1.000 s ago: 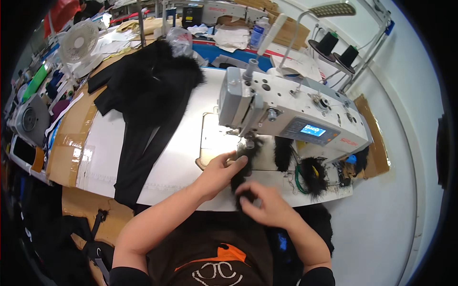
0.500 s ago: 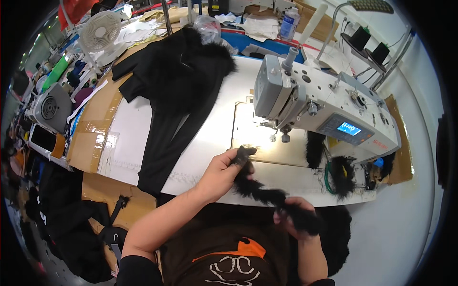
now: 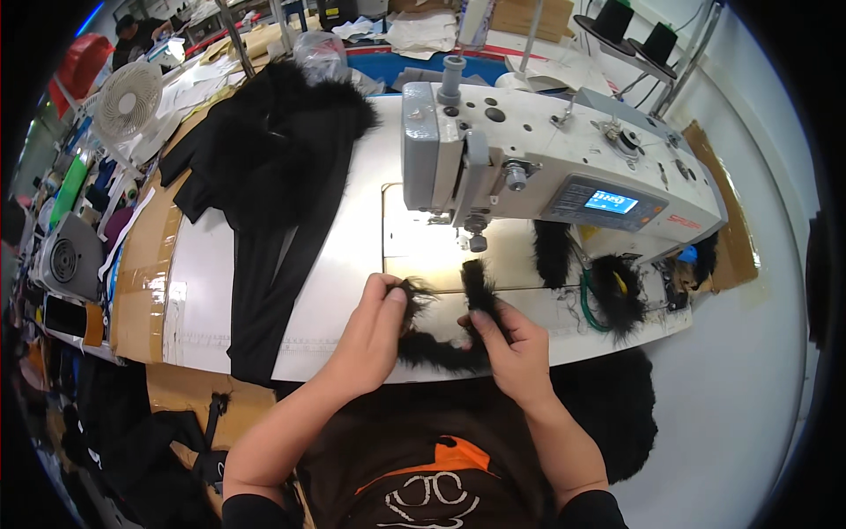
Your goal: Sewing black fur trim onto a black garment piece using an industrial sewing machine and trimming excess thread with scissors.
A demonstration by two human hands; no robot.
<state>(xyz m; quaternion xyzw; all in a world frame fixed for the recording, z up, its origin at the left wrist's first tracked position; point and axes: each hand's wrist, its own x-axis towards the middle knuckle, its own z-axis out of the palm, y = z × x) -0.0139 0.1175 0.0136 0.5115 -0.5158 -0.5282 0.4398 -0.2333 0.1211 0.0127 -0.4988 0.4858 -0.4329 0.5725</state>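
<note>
A black fur strip (image 3: 434, 351) hangs in a loop between my hands, over the front of the sewing table (image 3: 304, 309). My left hand (image 3: 372, 331) pinches one end of it, thumb on top. Near the other end, my right hand (image 3: 513, 348) grips the strip between thumb and fingers, and its tip points up toward the needle area. Just beyond the hands stands the white sewing machine (image 3: 564, 150) with a lit screen; the strip is apart from its presser foot. To the left lies a black garment (image 3: 273, 167) with a fur-trimmed edge.
More black fur pieces (image 3: 617, 300) lie under and beside the machine on the right. Black thread cones (image 3: 608, 22) stand on a rack behind. A white fan (image 3: 129, 101) is at the far left. Dark fur (image 3: 608, 414) hangs below the table's right edge.
My right hand has come up and left with its end of the strip, now level with my left hand. My left hand has moved slightly left and down. The view has shifted.
</note>
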